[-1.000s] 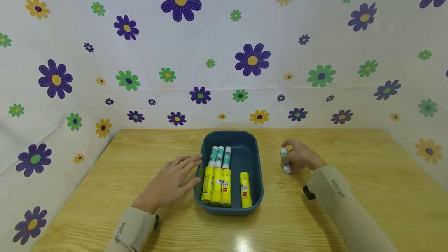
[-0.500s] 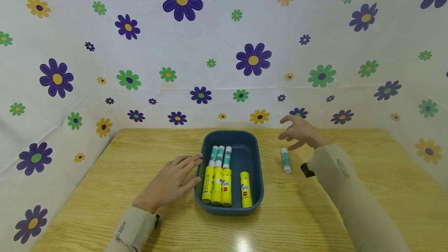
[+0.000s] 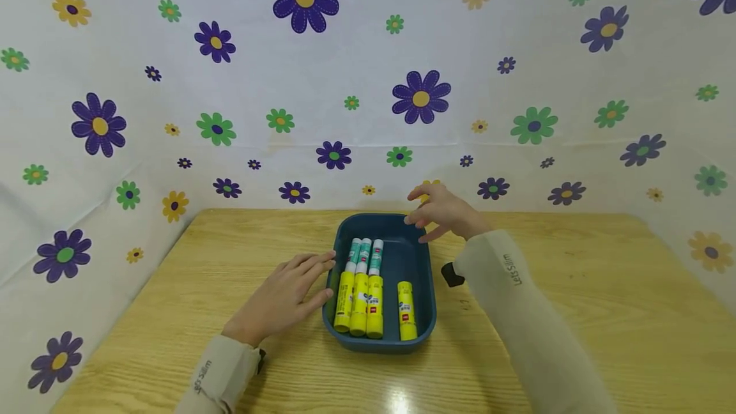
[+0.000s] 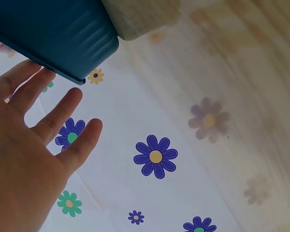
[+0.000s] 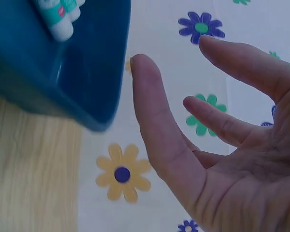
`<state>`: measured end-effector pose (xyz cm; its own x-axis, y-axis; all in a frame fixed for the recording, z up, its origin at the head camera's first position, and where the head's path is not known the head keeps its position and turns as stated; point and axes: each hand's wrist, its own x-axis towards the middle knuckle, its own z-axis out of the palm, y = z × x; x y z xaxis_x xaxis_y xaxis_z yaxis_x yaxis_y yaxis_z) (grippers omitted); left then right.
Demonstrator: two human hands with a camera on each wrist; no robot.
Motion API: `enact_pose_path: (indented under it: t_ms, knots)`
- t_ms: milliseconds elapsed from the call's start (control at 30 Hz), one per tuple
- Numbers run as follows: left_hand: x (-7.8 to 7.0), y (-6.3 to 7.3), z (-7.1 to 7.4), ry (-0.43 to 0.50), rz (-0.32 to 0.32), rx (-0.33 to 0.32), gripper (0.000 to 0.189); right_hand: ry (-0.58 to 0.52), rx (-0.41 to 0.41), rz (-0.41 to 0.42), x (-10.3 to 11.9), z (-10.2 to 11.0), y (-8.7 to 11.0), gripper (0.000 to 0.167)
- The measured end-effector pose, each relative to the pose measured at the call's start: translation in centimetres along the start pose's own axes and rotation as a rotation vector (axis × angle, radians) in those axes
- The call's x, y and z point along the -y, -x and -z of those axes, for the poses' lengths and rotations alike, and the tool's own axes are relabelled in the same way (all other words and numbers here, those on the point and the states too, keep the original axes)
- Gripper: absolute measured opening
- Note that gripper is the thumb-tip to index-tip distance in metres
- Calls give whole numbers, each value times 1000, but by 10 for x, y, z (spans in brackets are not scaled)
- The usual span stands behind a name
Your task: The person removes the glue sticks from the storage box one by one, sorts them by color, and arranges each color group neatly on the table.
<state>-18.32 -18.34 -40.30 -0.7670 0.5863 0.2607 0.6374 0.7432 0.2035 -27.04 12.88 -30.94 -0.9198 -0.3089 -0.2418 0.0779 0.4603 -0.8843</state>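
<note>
A dark blue tray [image 3: 382, 345] stands mid-table. Along its left side lie three yellow glue sticks [image 3: 359, 305], with three smaller white-and-green glue sticks [image 3: 364, 255] beyond them. One more yellow glue stick [image 3: 406, 312] lies apart on the tray's right side. My left hand [image 3: 284, 296] rests with extended fingers at the tray's left rim; in the left wrist view its fingertips [image 4: 47, 73] meet the rim. My right hand [image 3: 445, 211] hovers by the far right corner, fingers spread, holding nothing. In the right wrist view the index finger [image 5: 152, 106] is just apart from the tray wall.
The wooden table [image 3: 575, 312] reaches back to a white flowered cloth [image 3: 241, 82] that hangs behind and at both sides. My right sleeve [image 3: 500, 273] covers the spot where a small glue stick lay earlier. A black wrist camera [image 3: 452, 275] sits under that sleeve.
My right hand has let go of a small white-and-green glue stick on the table, lifted, and moved left to the tray's far corner. The left hand and tray contents look the same.
</note>
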Motion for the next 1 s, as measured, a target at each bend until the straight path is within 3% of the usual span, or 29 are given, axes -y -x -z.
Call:
enact_pose_path:
  t_ms: [467,1000]
  knots:
    - [1,5,1,9,18,15,51,-106,28,-75,3,-42,-17,54]
    - [0,0,-1,16,-6,-11,49,-181,-22,-127,-12,-61,-28,49]
